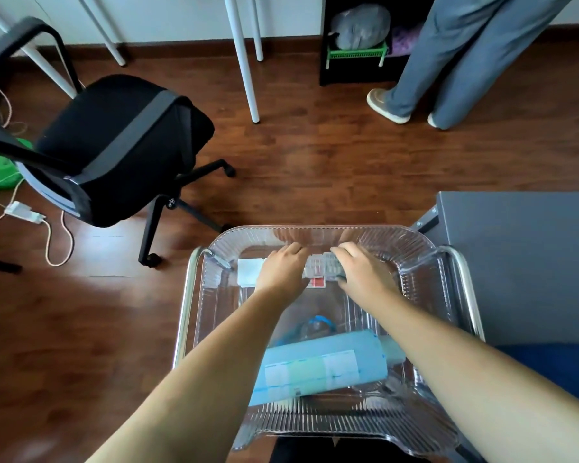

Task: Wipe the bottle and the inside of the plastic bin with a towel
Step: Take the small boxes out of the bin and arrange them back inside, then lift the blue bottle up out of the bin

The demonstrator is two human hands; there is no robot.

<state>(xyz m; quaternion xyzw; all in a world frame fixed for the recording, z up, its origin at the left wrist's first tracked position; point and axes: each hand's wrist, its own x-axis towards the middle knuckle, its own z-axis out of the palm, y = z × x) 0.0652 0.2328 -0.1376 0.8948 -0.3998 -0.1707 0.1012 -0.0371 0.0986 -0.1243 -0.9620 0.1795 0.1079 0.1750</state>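
Head view: a clear, ribbed plastic bin (411, 238) sits on a metal frame (188, 295) beside a grey surface (522, 262). Both arms reach to the bin's far end. The left hand (281, 269) and right hand (361, 272) lie close together, each with fingers curled over a pale, partly clear packet (318, 274) that carries a red label; its white end shows just left of the left hand. The blue bottle (318, 365) lies on its side in the near half of the bin, cap end to the right, between the forearms. A blue-rimmed ring (320, 324) rests on the bin floor between bottle and packet. An office chair (121, 135) stands well apart, to the left. No towel can be made out.

The step in hand appears to be clearing loose contents, so wiping has probably not begun. To do it well, the packet should be lifted straight up with both hands, level, clear of the ribbed wall. The ring and bottle should then come out as well, so that the towel can reach the whole floor and the corners. The bottle may roll if a forearm nudges it.
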